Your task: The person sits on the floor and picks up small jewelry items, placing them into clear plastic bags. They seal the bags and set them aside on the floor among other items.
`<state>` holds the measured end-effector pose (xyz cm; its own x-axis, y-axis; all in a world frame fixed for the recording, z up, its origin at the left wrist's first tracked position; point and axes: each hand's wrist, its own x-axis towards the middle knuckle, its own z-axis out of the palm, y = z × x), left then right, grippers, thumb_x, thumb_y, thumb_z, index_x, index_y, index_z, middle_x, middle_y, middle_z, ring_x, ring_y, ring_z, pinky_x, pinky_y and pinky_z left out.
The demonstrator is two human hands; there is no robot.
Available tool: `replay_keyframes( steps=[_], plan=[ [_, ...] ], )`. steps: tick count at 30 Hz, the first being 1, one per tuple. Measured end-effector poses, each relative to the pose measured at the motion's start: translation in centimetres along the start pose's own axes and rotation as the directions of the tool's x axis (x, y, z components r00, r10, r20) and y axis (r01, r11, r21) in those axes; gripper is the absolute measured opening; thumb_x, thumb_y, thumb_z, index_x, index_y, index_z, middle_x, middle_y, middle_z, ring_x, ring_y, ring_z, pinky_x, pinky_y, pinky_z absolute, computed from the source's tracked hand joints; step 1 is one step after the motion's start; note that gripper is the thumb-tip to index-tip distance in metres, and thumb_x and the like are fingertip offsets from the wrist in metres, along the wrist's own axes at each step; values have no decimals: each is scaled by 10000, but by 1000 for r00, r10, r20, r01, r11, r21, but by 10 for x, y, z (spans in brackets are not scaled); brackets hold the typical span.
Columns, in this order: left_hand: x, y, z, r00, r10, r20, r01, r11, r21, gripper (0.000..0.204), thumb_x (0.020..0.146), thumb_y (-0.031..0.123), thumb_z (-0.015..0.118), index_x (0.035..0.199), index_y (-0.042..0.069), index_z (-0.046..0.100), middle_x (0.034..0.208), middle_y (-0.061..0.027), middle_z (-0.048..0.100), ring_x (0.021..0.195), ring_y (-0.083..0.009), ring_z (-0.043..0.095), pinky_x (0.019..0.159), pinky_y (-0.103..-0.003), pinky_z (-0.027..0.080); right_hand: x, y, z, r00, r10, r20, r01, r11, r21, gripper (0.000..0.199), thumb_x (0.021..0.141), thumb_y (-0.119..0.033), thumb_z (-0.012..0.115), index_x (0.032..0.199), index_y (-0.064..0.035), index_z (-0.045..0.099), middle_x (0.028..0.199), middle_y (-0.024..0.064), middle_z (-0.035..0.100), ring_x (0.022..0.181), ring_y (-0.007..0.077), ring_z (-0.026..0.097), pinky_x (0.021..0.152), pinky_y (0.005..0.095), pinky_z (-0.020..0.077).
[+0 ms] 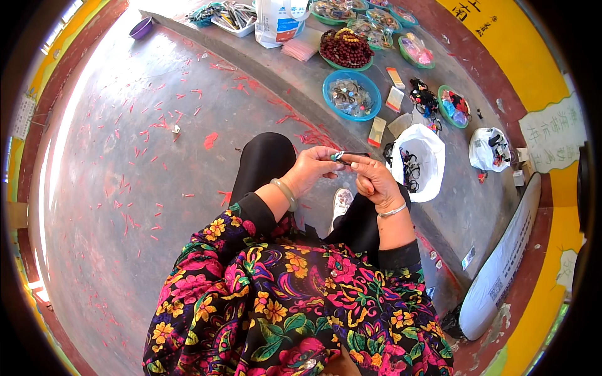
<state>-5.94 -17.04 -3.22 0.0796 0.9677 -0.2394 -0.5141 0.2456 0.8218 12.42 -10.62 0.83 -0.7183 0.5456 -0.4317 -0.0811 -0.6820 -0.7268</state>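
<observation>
Above my knees, my left hand (312, 168) and my right hand (374, 180) meet fingertip to fingertip. Between them is a small dark band-like piece (357, 154) with a green and white bit at its left end; its exact kind is too small to make out. Left thumb and forefinger pinch the green and white end. The right fingers close on the dark part, partly hiding it. Just right of my right hand stands an open white plastic bag (433, 164) holding several black bands (411, 170).
On the raised ledge sit a blue basin (328, 94) of small clear packets, dark red beads (345, 50), a white sack (271, 28) and several small boxes (394, 99). A smaller white bag (481, 150) stands farther right. Red scraps (211, 140) litter the floor; a purple bowl (142, 28) lies far left.
</observation>
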Motion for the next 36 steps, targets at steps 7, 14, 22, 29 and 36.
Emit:
replay_keyframes(
  steps=[7, 14, 22, 29, 36],
  plan=[
    [-2, 3, 0, 1000, -14, -11, 15, 990, 138, 298, 813, 98, 633, 1102, 35, 594, 944, -37, 658, 888, -127, 627, 688, -237, 452, -2, 0, 2, 1000, 15, 25, -15, 1000, -7, 296, 873, -94, 549, 1155, -3, 559, 445, -55, 412, 312, 23, 316, 321, 178, 215],
    [-2, 0, 0, 1000, 2, -23, 2, 984, 179, 276, 813, 126, 636, 1075, 42, 609, 928, -28, 658, 882, -112, 619, 671, -229, 435, 2, 1, -2, 998, 41, 45, -40, 999, -34, 301, 876, -91, 534, 1163, -2, 554, 451, -48, 436, 303, 22, 319, 316, 168, 217],
    [2, -1, -4, 997, -15, -82, 25, 991, 133, 237, 805, 113, 639, 1033, 49, 627, 907, -9, 656, 803, -74, 586, 652, -220, 428, 7, 10, 5, 954, -219, -203, 148, 938, -313, 208, 854, -98, 584, 1039, -22, 640, 603, -11, 563, 413, 26, 450, 380, 156, 319],
    [5, -7, -6, 994, 56, -97, -39, 986, 164, 401, 779, 98, 669, 1156, 11, 561, 1070, -59, 615, 877, -91, 568, 731, -255, 460, 12, 16, -1, 804, -584, -111, 270, 525, -807, 140, 848, -114, 605, 935, -32, 677, 734, 15, 608, 601, 83, 546, 520, 205, 448],
    [13, -11, -21, 990, 141, -25, -106, 841, 530, 508, 775, 68, 668, 1237, -19, 477, 1146, -88, 572, 995, -130, 563, 733, -254, 506, 6, 17, -11, 800, -573, 178, 335, 181, -925, 109, 790, -63, 627, 882, -16, 663, 829, 62, 581, 769, 180, 590, 684, 278, 460]
  ],
)
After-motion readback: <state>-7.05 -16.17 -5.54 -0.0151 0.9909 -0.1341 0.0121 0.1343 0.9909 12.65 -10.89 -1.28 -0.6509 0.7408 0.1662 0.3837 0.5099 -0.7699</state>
